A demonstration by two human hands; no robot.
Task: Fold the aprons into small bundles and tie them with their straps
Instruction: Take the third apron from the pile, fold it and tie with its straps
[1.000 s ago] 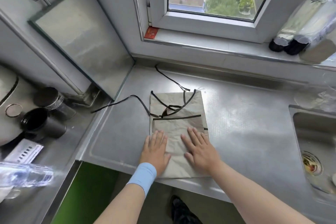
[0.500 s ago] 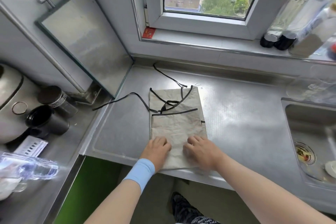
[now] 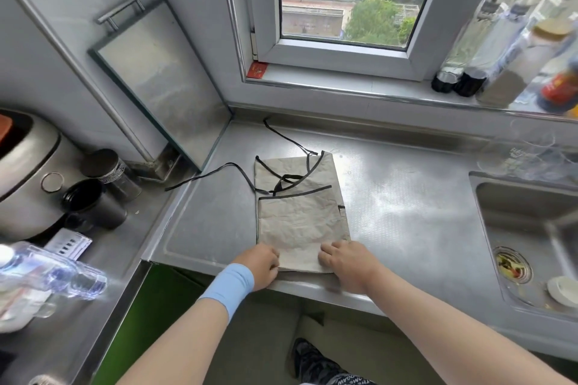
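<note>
A beige apron [image 3: 298, 216] with black trim lies folded into a narrow rectangle on the steel counter [image 3: 406, 212]. Its black straps [image 3: 231, 167] trail off to the left and toward the back wall. My left hand [image 3: 261, 266], with a blue wristband, grips the apron's near left corner with curled fingers. My right hand [image 3: 345, 261] grips the near right corner the same way. Both hands sit at the counter's front edge.
A sink [image 3: 528, 237] with a drain and a small dish lies to the right. A steel board [image 3: 156, 84] leans in the left corner. Black jars [image 3: 93, 200], a cooker [image 3: 22, 172] and a plastic bottle [image 3: 47, 272] crowd the left. Bottles [image 3: 500, 56] line the windowsill.
Both hands slid back from the middle of the apron to its near edge, and their flat fingers curled onto the two near corners.
</note>
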